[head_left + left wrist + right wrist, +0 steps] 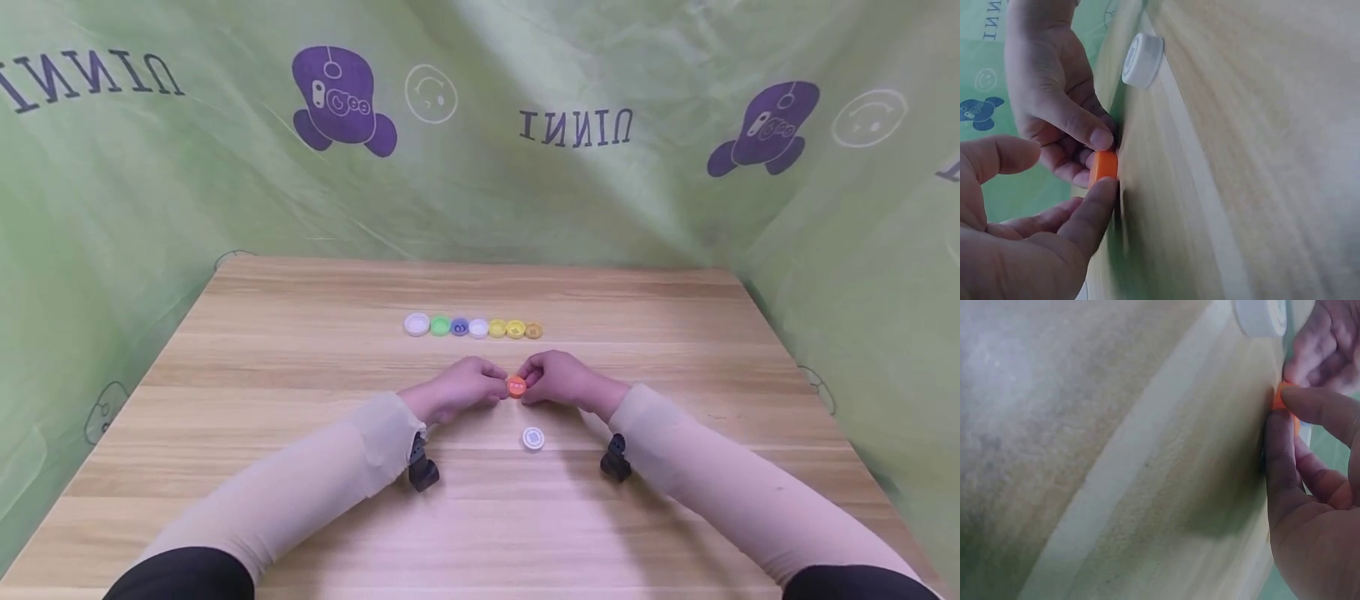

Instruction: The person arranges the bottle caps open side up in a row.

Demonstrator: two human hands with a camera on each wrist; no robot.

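A small orange bottle cap (516,386) with pale lettering on top lies between both hands at the table's middle. My right hand (561,379) pinches it, thumb and finger at its side, as the right wrist view shows. From the other side, my left hand (467,388) touches the cap (1105,165) with one fingertip. The left hand's raised finger (1004,155) stays apart from it in the left wrist view. Nearer to me sits a white bottle cap (533,438) with a grey mark on top.
Beyond the hands runs a row of several caps: a large white one (417,325), a green one (440,326), a blue one (460,327), another white (478,328), yellow ones (515,329) and an amber one (533,331). Green printed curtain (465,200) surrounds the wooden table (300,283).
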